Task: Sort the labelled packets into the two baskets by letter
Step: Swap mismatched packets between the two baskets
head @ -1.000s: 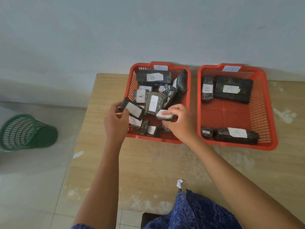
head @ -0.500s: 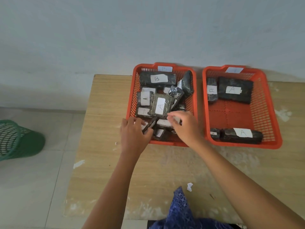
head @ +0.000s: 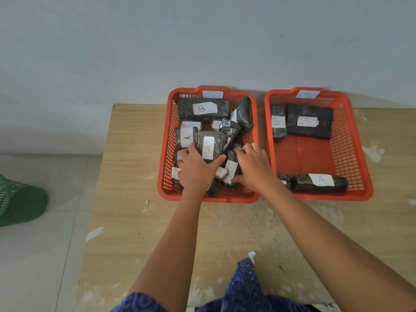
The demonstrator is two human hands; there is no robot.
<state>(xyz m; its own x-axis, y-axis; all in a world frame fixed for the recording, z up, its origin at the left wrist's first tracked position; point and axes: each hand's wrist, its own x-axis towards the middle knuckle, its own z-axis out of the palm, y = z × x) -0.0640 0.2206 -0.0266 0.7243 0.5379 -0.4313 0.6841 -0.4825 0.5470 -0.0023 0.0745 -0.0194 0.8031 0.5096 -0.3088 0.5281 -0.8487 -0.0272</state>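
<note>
Left basket [head: 165, 140]: mixed A and B packets.
Left hand [head: 195, 170]: fingers spread flat on packets.
Right hand [head: 254, 167]: grip cannot be told.

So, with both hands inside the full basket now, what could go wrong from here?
1. The left basket, tagged B, holds a mixed heap; packets marked A lie among B ones, so a wrong pick seems possible.
2. The left hand and right hand cover several labels, so letters may be misread.
3. Digging could tip the packet leaning on the far wall.
</note>
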